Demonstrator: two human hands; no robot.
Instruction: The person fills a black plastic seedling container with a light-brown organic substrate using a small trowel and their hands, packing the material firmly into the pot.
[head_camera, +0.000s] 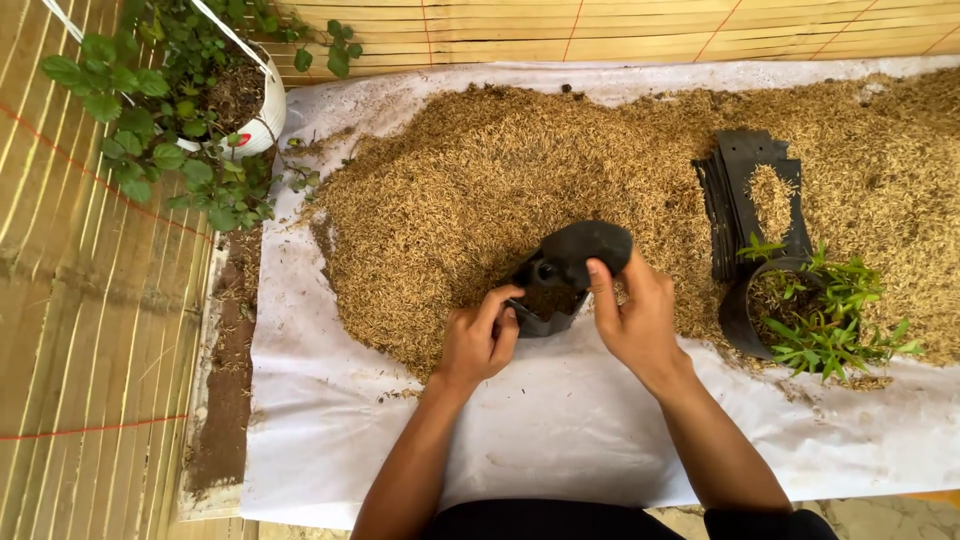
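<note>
A black plastic nursery bag is held up between both hands just above the near edge of a heap of rice husks. It is soft and crumpled — its far side bulges up in a rounded fold, a small round hole shows in its left wall, and its mouth faces the person, with dark filling and some husk visible inside. The left hand pinches the bag's near-left rim between thumb and fingers; the right hand grips the right rim, thumb pressed to the inside edge and fingers curled behind.

The husks lie spread across a white sheet, which covers a bamboo slat floor. To the right, well apart from the hands, a stack of flat black bags rests on the husks with a scatter of husk on top. Just near of that stack stands a filled black bag with a green seedling. At far left, a white pot holds a leafy green plant — its stems trail over the sheet's edge.
</note>
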